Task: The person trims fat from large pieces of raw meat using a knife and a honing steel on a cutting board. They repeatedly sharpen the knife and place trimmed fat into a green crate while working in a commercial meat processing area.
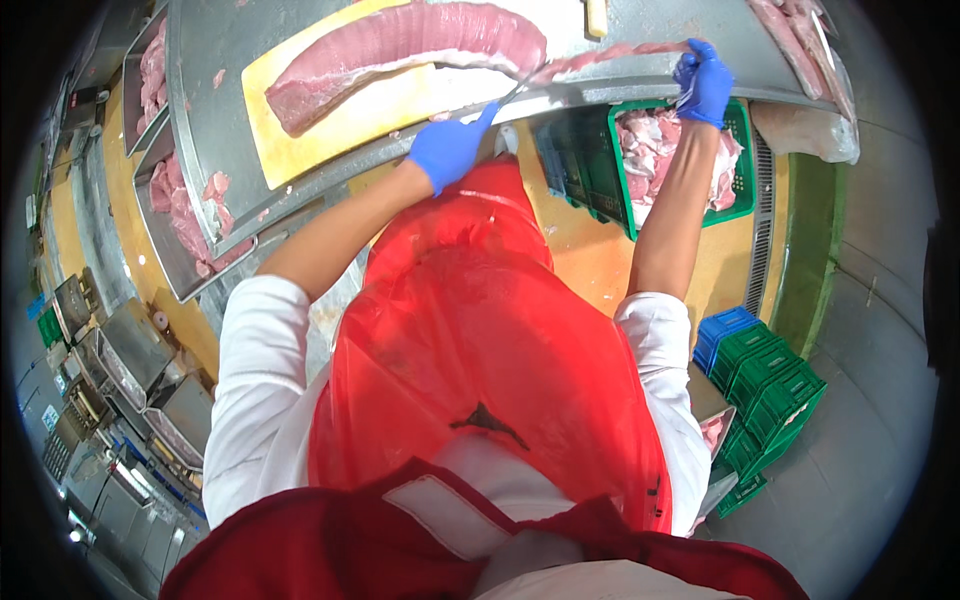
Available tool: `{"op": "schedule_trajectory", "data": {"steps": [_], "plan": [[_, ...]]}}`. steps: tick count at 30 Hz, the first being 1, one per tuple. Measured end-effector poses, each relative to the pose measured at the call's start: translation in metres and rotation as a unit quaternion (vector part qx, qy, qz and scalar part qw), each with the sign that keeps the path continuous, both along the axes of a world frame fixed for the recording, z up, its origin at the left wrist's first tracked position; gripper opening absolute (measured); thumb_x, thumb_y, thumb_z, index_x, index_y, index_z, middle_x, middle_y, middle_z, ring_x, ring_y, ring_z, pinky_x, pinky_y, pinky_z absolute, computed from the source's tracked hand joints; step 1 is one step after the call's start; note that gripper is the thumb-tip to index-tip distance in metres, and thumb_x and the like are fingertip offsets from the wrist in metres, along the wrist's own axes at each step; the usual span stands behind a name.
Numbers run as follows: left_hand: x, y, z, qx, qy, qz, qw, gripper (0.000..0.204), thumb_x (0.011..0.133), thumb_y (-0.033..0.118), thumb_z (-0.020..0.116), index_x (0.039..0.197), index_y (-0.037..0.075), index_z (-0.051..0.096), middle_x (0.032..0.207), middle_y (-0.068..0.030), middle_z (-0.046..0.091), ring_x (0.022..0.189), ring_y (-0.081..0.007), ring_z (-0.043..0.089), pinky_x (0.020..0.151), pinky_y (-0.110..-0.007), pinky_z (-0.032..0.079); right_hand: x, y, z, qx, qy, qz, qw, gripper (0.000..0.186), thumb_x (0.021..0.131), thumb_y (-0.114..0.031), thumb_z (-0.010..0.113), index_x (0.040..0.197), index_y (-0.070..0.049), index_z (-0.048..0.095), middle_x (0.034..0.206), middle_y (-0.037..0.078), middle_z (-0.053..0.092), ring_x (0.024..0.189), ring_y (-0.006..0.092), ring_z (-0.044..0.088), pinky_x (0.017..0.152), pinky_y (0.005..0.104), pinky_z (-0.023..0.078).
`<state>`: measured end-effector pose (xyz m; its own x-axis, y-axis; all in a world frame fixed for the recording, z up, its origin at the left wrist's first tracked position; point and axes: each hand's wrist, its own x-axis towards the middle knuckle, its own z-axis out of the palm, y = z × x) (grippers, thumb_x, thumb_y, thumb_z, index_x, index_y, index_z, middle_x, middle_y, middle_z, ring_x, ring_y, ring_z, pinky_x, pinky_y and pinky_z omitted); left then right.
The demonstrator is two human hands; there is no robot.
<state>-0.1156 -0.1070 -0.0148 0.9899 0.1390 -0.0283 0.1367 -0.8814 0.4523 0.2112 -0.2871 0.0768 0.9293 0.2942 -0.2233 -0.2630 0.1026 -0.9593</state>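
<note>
we find bare steel table (215, 60) left of the yellow board (350, 120); the long loin (400, 45) fills the board's middle; a meat strip (610, 55) spans the gap rightward; the green crate (680, 160) blocks below the edge.

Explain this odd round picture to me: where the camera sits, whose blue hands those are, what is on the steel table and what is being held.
The camera sits on a person's head and looks down, so you see their red apron and both arms reaching forward. Its fisheye lens bends straight edges. The left hand, in a blue glove, grips a knife. The right hand, also gloved, pulls a thin strip of meat away from a long pink cut of meat. That cut lies on a yellow cutting board on the steel table. Below the table's edge, a green crate holds meat pieces.
</note>
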Motion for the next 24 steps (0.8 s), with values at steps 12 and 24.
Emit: {"op": "schedule_trajectory", "data": {"steps": [12,24], "plan": [[0.071,0.001,-0.029,-0.048,-0.007,0.064,0.997,0.079,0.084,0.007,0.057,0.157,0.006,0.028,0.087,-0.0251,0.070,0.078,-0.0426,0.069,0.072,-0.051,0.055,-0.065,0.028,0.056,0.109,-0.126,0.011,0.986,0.008,0.088,-0.010,0.064,0.082,-0.005,0.066,0.061,-0.002,0.048,0.050,0.0084,0.042,0.047,0.0255,0.031],[0.096,-0.010,-0.023,-0.214,-0.051,0.108,0.969,0.062,0.096,0.023,0.053,0.154,0.012,0.038,0.088,-0.0288,0.069,0.076,-0.0469,0.068,0.073,-0.053,0.054,-0.056,0.083,0.187,0.195,-0.174,0.127,0.957,0.008,0.091,-0.013,0.066,0.087,-0.006,0.066,0.067,0.000,0.055,0.056,0.0110,0.048,0.055,0.0278,0.038]]}}
